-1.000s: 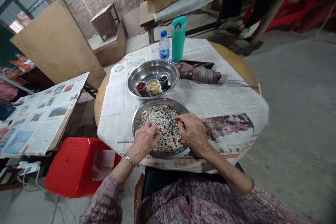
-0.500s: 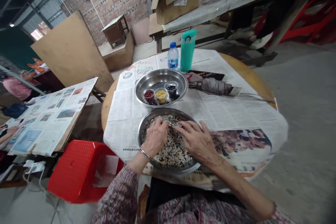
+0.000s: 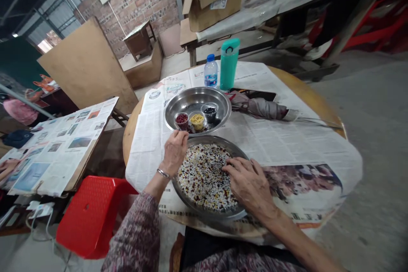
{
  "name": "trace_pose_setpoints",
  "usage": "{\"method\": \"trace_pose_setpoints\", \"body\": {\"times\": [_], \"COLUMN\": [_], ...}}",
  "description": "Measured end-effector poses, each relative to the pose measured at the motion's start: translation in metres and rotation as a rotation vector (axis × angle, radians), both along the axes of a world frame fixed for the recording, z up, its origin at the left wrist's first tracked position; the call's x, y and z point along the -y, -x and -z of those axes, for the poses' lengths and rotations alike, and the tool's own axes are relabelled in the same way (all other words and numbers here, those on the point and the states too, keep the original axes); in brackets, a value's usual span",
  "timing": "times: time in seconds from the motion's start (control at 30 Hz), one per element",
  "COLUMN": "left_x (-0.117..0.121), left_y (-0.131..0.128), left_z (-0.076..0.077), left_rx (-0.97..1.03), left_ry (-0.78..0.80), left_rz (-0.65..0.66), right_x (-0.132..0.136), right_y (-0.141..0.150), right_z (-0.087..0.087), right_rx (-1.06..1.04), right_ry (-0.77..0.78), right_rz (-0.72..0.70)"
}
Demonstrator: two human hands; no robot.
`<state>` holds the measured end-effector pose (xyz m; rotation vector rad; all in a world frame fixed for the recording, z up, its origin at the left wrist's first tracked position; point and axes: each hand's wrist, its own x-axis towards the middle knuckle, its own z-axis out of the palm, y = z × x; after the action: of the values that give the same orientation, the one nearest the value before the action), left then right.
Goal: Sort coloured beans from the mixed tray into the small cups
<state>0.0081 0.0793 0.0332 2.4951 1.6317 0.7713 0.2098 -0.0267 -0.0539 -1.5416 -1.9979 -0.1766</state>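
My left hand [image 3: 174,151], with a bracelet at its wrist, is raised over the near left rim of the rear metal basin, its fingertips pinched together. Whatever sits in the pinch is too small to make out. Close by, that basin [image 3: 172,104] holds small clear cups of red beans [image 3: 181,119], yellow beans [image 3: 196,120] and black beans [image 3: 209,112]. My right hand [image 3: 251,183] rests over the right side of the nearer metal basin [image 3: 239,146], fingers bent and apart, tips touching the mixed grains and beans [image 3: 205,174].
Newspaper [image 3: 315,148] covers the round table. Behind the basins stand a water bottle [image 3: 211,71] and a teal bottle [image 3: 228,66]; a folded umbrella [image 3: 263,107] lies to the right. A red stool [image 3: 86,212] is at left, near another newspaper-covered table [image 3: 63,153] with people beside it.
My left hand has lifted out of the grains and moved up-left toward the cups, fingers pinched. My right hand has shifted slightly right and down, still at the grains.
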Motion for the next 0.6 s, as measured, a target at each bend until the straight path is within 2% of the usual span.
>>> {"method": "trace_pose_setpoints", "body": {"times": [0.13,0.27,0.4,0.6], "left_x": [-0.049,-0.084,-0.099,-0.102], "left_y": [-0.003,-0.007,-0.012,-0.016], "left_z": [-0.016,-0.020,-0.020,-0.020], "left_rx": [-0.124,-0.285,-0.337,-0.351], "left_ry": [-0.029,0.084,0.148,0.145], "left_rz": [-0.111,-0.195,-0.216,-0.202], "right_x": [0.000,-0.001,-0.001,0.000], "right_y": [0.001,0.001,0.001,0.003], "right_z": [0.002,0.002,0.001,0.000], "right_rx": [-0.009,-0.014,-0.033,-0.058], "right_ry": [-0.016,-0.006,0.014,0.027], "right_rz": [0.035,0.042,0.041,0.051]}}
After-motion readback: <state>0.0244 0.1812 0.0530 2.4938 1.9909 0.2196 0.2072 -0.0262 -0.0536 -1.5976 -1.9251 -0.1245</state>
